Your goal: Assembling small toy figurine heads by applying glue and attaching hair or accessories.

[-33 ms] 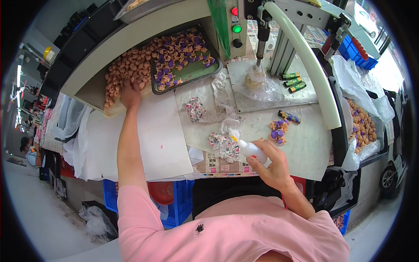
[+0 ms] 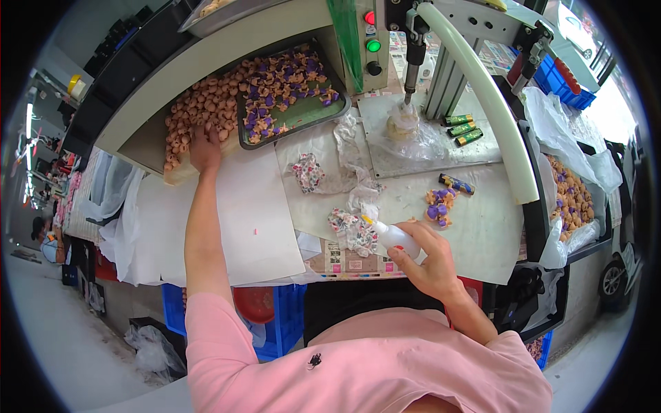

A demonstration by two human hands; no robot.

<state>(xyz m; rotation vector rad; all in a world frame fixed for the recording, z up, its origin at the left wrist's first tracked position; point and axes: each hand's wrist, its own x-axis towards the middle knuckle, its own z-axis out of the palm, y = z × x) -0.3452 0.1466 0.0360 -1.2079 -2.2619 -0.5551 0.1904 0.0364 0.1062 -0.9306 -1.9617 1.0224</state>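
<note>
My left hand reaches to a heap of small peach-coloured plastic parts at the far left, under a pale hood. Its fingers are stretched out and apart at the heap's near edge; I see nothing held in them. In my right hand is a white squeeze bottle with a yellow nozzle, tilted so the tip points left over a crumpled floral cloth. Beside the heap, a dark tray bears many peach-and-purple pieces. A small cluster of such pieces lies right of the bottle.
A press machine with a curved white guard stands at the back right. Several batteries lie on its metal plate. A second floral cloth and white paper cover the bench. A lined crate of pieces stands right.
The bottle's nozzle has shifted very slightly to the left. Otherwise nothing has visibly moved.
</note>
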